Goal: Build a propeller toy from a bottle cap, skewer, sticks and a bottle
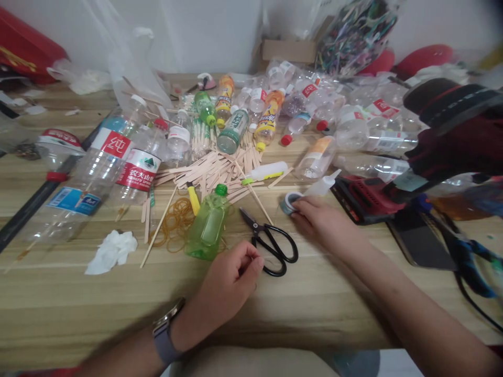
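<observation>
My right hand (322,222) reaches forward, its fingers closed at the edge of a small roll of tape (288,203) on the table. Near the table's front, my left hand (234,275) is curled with thumb and fingers pressed together; what they hold, if anything, I cannot make out. Black-handled scissors (271,243) lie between the hands, blades pointing away. A green transparent bottle (208,225) lies just beyond my left hand, its neck pointing away. A white squeeze bottle with a nozzle (323,184) lies just past the tape.
Wooden sticks (204,170) lie heaped mid-table beside rubber bands (175,222) and a yellow-handled tool (193,199). Plastic bottles (271,118) crowd the back. Joined bottles (84,178) and crumpled tissue (112,252) lie left. A red-and-black power tool (436,141) and a phone (422,243) occupy the right.
</observation>
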Motion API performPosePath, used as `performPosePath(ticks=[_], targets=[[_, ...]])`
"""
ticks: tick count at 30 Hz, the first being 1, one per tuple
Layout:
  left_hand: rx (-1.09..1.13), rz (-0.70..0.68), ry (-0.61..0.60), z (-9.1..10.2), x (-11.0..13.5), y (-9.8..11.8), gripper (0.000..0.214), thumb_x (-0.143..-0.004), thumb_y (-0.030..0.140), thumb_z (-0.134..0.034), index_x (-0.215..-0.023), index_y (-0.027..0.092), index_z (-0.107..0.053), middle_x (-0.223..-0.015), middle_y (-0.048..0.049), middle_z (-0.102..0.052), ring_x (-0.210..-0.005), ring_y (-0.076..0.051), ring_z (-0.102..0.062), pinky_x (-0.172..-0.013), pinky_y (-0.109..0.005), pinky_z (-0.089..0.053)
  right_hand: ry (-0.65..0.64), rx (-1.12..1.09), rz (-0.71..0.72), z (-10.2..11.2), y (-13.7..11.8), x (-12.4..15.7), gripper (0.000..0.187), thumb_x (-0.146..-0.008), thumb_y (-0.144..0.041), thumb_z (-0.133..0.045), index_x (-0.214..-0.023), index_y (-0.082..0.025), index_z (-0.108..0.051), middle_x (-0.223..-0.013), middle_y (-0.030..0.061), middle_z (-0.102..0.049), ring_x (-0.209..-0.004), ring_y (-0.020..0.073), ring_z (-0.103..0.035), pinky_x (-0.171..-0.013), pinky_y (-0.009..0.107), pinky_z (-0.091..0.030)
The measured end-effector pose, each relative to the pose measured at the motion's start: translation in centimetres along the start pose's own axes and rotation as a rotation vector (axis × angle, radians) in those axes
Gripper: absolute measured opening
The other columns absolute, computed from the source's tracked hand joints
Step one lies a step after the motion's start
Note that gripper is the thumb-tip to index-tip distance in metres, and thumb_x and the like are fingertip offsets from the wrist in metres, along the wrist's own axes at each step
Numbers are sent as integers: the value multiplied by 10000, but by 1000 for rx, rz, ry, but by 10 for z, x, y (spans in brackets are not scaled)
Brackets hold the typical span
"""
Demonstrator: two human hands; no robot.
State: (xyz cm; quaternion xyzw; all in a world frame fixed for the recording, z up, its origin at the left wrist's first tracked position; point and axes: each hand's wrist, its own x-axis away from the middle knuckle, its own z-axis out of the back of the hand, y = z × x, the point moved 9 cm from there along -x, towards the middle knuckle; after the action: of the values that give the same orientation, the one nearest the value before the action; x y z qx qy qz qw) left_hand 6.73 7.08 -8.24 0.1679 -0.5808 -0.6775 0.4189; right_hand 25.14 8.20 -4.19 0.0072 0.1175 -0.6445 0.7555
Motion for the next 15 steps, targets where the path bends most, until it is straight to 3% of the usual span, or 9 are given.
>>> performPosePath(ticks=[2,4,6,9,11,15], targets=[[4,-1,1,-1,-1,0,178,-938,323,-482,-806,209,-519,-604,58,-516,-544,-121,-471,-514,-243,-306,61,1,-22,4,-8,8,285,-980,-286,-431,-1145,-146,-616,-1175,151,-631,-886,246,-659,-673,325,-501],[11,-6,13,0,-1,0,173,-938,323,-483,-811,210,-512,-610,58,-515,-544,-121,-467,-514,-245,-304,119,-20,-52,9,-21,20,270,-986,-315,-462,-1145,-163,-618,-1076,127,-657,-830,246,-670,-636,326,-496],[18,-16,34,2,-1,2,179,-946,334,-472,-820,211,-507,-613,57,-508,-546,-123,-462,-518,-247,-308,-31,-141,-33,-6,-39,29,187,-938,-288,-564,-1078,-181,-626,-927,75,-680,-768,229,-681,-612,306,-493],[20,-27,82,6,1,4,194,-953,357,-457,-833,212,-507,-620,55,-489,-549,-124,-448,-519,-249,-310,-209,-232,-72,-30,-54,34,291,-850,-152,-619,-1140,-162,-599,-990,76,-701,-846,230,-702,-681,299,-516],[32,-22,116,10,2,4,204,-951,375,-454,-842,211,-509,-607,62,-454,-533,-121,-418,-504,-248,-295,-224,-234,-91,-37,-57,31,282,-825,-118,-601,-1105,-150,-603,-979,79,-707,-828,222,-706,-680,286,-511],[78,-16,149,13,5,1,237,-953,415,-450,-843,212,-500,-571,81,-376,-502,-112,-354,-476,-242,-259,-204,-207,-108,-30,-50,32,74,-821,-155,-561,-882,-167,-600,-789,52,-674,-641,203,-670,-549,272,-451]])
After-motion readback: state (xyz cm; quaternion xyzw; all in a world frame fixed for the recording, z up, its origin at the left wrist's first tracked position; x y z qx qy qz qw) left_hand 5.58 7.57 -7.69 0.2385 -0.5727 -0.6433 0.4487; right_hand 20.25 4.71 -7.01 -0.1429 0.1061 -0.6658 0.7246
